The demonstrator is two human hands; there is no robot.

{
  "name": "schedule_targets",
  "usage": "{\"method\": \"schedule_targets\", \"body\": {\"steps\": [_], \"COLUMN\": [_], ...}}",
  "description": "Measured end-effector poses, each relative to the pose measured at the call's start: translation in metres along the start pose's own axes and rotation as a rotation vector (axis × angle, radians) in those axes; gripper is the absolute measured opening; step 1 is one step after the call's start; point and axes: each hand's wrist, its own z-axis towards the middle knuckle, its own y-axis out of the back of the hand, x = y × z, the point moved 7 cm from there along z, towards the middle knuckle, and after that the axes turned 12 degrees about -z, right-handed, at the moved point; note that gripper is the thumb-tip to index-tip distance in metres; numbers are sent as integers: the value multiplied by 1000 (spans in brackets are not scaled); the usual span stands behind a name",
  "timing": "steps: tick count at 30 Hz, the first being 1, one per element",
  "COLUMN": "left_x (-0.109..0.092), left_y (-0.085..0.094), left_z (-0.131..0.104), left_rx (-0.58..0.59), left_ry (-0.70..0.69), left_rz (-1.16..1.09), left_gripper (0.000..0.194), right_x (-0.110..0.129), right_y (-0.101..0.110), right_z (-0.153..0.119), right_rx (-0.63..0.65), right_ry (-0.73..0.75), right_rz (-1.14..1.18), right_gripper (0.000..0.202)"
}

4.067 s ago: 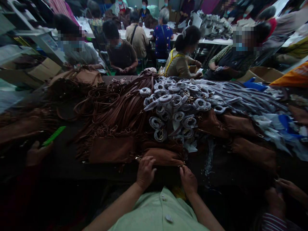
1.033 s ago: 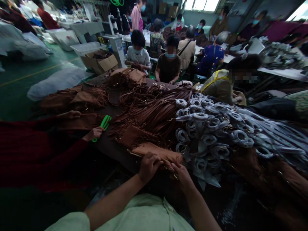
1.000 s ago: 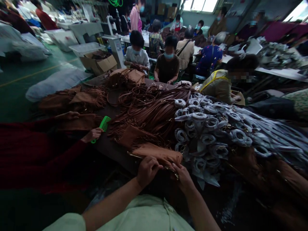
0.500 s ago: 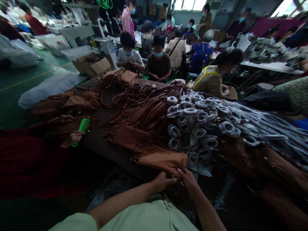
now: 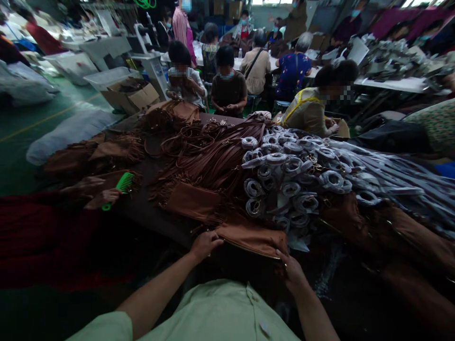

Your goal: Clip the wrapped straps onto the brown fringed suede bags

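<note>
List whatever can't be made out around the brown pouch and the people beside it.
- Head view: the inside of the brown pouch, hidden by its own fabric.
- Head view: some fingers of the right hand, lost in shadow.
- Head view: the head of the person in red, cut off by the left edge.
- Head view: what the person with the yellow strap handles, too small and dim.

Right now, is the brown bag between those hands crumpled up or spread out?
Spread out: the bag lies extended, lightly creased, its zipper running from left hand to right hand.
</note>
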Motion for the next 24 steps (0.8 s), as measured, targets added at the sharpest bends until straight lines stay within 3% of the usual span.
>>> {"method": "schedule_targets", "body": {"steps": [5, 7, 9, 10, 12, 13, 15, 17, 19, 21, 23, 24], "left_x": [9, -6, -35, -52, -80, -88, -94, -98, -104, -111, -115, -116], "left_y": [13, 17, 11, 1, -32, -49, -74, -86, -92, -97, -104, -106], "left_z": [1, -4, -11, -13, -11, -6, 9, 26, 40, 49, 55, 57], "left_rx": [-29, -209, -387, -410, -267, -168, 2, 83, 112, 148, 181, 189], "left_ry": [96, 82, -72, -185, -388, -422, -404, -396, -452, -516, -553, -566], "left_rz": [119, 202, 234, 221, 178, 164, 161, 204, 280, 350, 384, 390], "left_gripper": [29, 24, 25, 29, 43, 42, 29, 22, 22, 21, 20, 20], "right_x": [-4, -9, -13, -15, -16, -15, -10, 0, 20, 44, 60, 62], "right_y": [-2, -5, -7, -8, -8, -7, -3, 6, 21, 32, 21, 8], "right_z": [6, 8, 9, 9, 10, 10, 11, 10, 6, -7, -21, -25], "right_rx": [17, 26, 22, 21, 28, 40, 64, 59, -101, -363, -495, -472], "right_ry": [-12, -29, -36, -36, -26, -22, -9, 33, 152, 297, 501, 617], "right_rz": [4, 18, 39, 44, 26, -1, -119, -380, -784, -1114, -1299, -1361], "right_gripper": [34, 36, 37, 37, 36, 35, 32, 31, 36, 44, 50, 51]}}
